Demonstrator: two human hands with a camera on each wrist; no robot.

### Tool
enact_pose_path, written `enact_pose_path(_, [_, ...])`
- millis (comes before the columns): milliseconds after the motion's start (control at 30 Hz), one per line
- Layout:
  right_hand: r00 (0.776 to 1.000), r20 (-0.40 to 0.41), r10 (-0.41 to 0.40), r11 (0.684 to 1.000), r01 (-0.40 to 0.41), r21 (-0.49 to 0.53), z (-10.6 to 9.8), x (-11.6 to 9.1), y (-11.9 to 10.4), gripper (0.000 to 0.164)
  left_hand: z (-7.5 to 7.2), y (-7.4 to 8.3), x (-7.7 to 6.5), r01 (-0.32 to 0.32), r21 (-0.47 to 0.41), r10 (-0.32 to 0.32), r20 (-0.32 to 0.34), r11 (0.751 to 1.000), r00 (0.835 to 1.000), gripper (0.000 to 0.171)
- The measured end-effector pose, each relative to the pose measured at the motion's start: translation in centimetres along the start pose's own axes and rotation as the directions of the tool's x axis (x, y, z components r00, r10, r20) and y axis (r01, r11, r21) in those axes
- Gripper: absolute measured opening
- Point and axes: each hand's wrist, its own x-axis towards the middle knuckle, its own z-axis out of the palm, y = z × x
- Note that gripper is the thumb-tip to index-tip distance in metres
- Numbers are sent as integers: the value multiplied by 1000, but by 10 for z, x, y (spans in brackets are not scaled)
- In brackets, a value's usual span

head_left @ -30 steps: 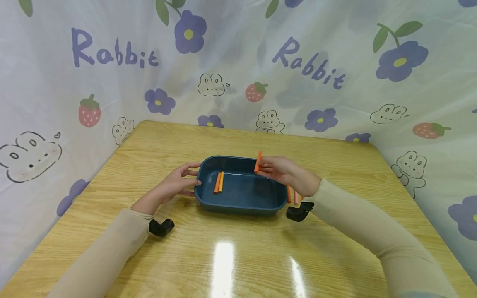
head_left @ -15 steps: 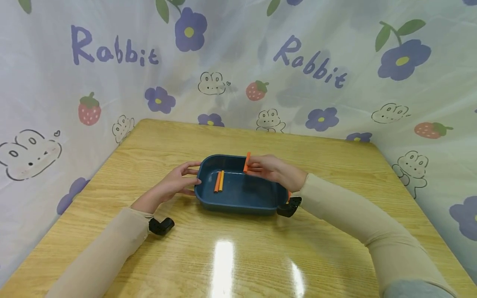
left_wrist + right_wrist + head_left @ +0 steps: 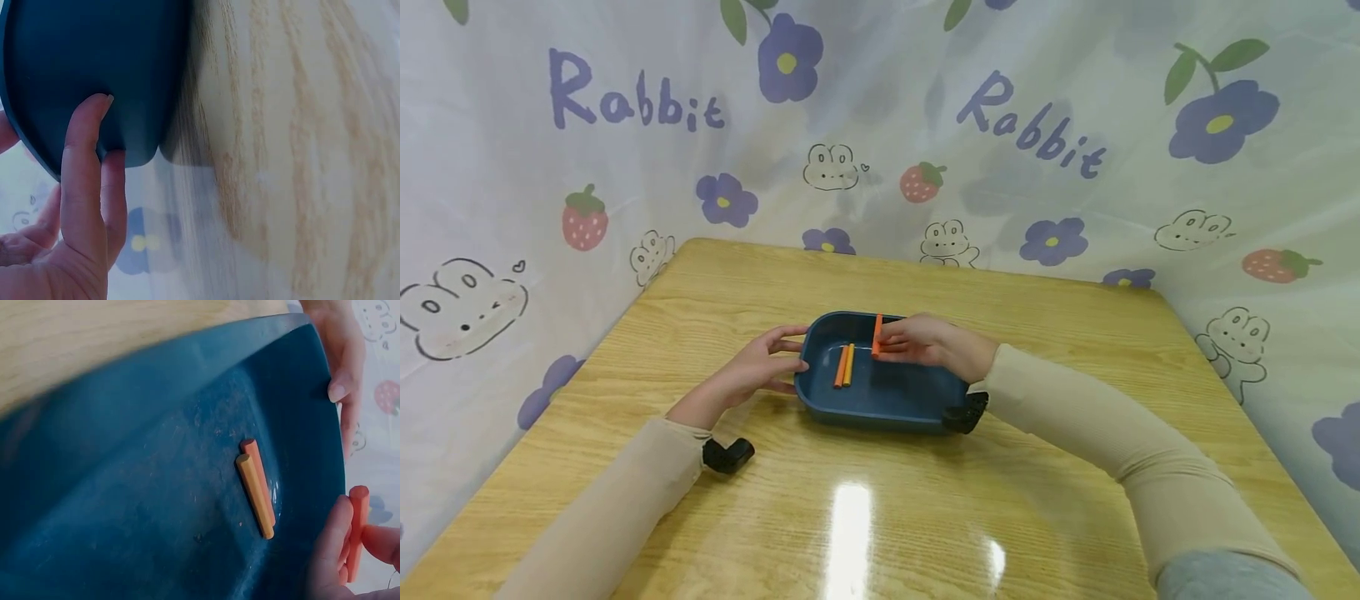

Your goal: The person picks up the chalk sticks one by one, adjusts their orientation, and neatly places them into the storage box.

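My right hand pinches an orange-red crayon-like stick between thumb and fingers. It hovers over the far part of a dark blue rectangular tub, the stick held nearly upright in the head view. Inside the tub, towards its left end, an orange stick and a yellow-orange stick lie side by side on the bottom. My left hand rests with spread fingers against the tub's left end. One of its fingertips touches the outer wall in the left wrist view.
The tub stands on a light wooden table. A white curtain printed with rabbits, flowers and strawberries hangs behind and at both sides. A black device is strapped at each wrist.
My right hand has moved left across the tub with the orange-red stick and lowered slightly. Sticks seen on the table right of the tub are now hidden behind the right arm. My left hand stays put.
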Motion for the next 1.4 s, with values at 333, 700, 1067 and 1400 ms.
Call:
enact_pose_path(333, [997, 59, 44, 998, -41, -52, 8, 8, -5, 38, -1, 1, 0, 0, 3, 0, -5, 1000, 1000, 62])
enact_pose_path(700, [987, 71, 143, 984, -134, -118, 12, 25, -3, 40, 0, 0, -1, -2, -4, 2, -4, 1000, 1000, 62])
enact_pose_path(1067, [982, 33, 186, 969, -178, -172, 16, 37, 3, 33, -1, -2, -1, -7, -4, 7, 4, 1000, 1000, 65])
enact_pose_path(1400, [974, -42, 222, 940, -226, -255, 24, 43, 8, 48, -1, -1, -1, -10, -4, 10, 0, 1000, 1000, 65])
